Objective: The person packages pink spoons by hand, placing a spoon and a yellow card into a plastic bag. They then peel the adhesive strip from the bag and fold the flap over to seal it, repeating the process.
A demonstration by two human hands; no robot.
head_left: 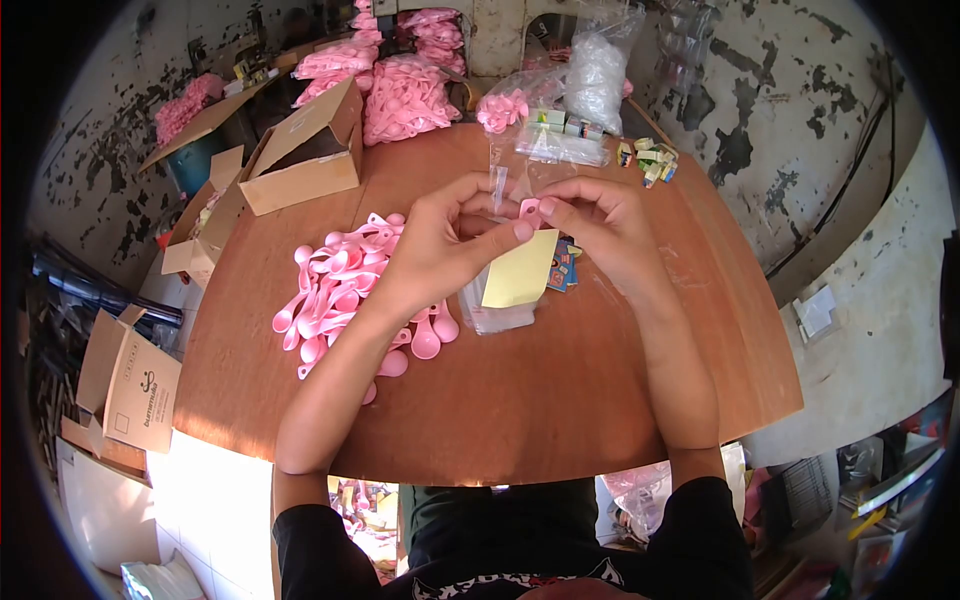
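Note:
Both hands are raised over the middle of the wooden table [560, 400]. My left hand [465, 235] and my right hand [590, 215] pinch a clear plastic bag [505, 185] between them, with the handle end of a pink spoon [530, 211] showing at the fingertips. Just below the fingers is a yellow paper [520, 270]. Under it lie flat clear bags [495, 318], and small blue printed cards [563, 268] show to its right. A pile of pink measuring spoons [335, 280] lies left of my left forearm, partly hidden by it.
An open cardboard box [305, 160] stands at the back left. Behind it are bags of pink spoons [412, 98]. At the back right sit a bag of clear plastic [595, 85], small boxes [585, 128] and small yellow-green packets [655, 162]. Another carton [140, 385] stands left of the table.

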